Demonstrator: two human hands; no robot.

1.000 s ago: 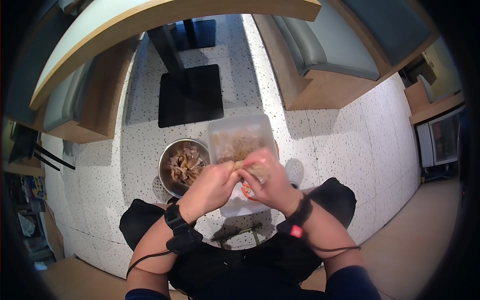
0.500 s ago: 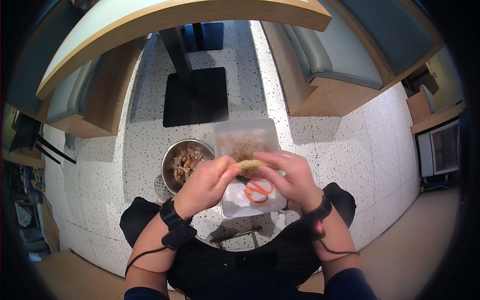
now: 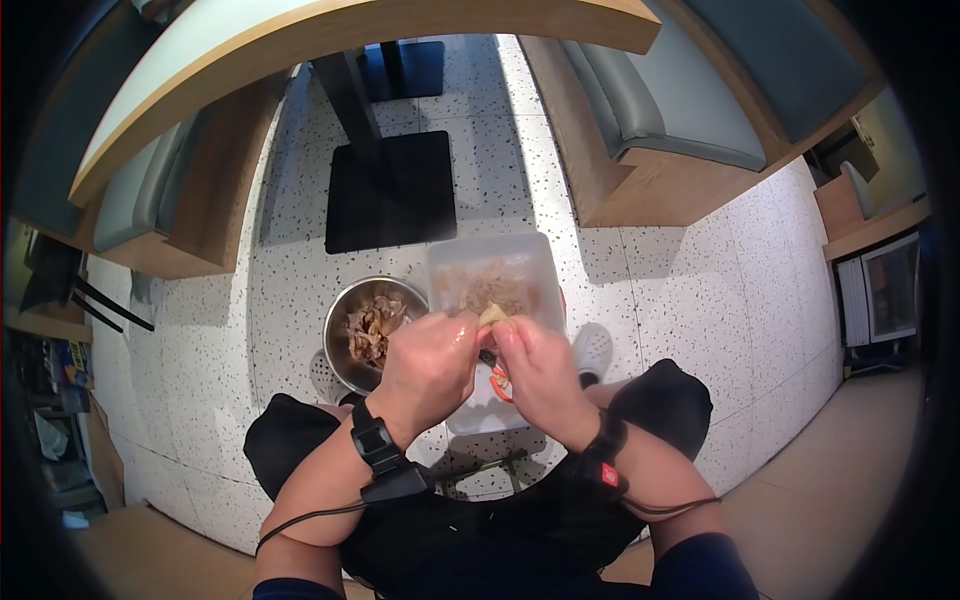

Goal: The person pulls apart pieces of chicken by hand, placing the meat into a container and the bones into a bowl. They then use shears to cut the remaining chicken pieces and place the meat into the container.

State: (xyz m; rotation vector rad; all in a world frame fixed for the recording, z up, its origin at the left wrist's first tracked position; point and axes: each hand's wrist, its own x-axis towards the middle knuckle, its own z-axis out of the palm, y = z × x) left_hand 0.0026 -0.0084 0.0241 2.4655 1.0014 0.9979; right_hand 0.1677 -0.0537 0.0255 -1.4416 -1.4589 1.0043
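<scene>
Both my hands are closed and meet over a translucent plastic bin [image 3: 543, 262]. Pinched between my left hand [image 3: 430, 362] and my right hand [image 3: 542, 372] is a pale yellow piece of meat [image 3: 493, 315]. Only its top shows above the fingertips; the rest is hidden. Light brown shreds [image 3: 488, 285] lie in the far part of the bin. Orange-handled scissors [image 3: 502, 384] rest in its near part, mostly covered by my right hand. Left of the bin, a steel bowl [image 3: 337, 335] holds brownish meat pieces [image 3: 373, 326].
A table [image 3: 350, 40] on a dark post with a black base plate [image 3: 390, 190] stands ahead. Padded benches [image 3: 690, 110] flank it. Grey clogs [image 3: 593, 348] are beside the bin on the speckled floor [image 3: 700, 290]. A black chair [image 3: 50, 275] is at the left.
My hands have drawn closer together, and the piece between them is now mostly covered. My right hand has moved left and hides more of the scissors; a clog shows at the right.
</scene>
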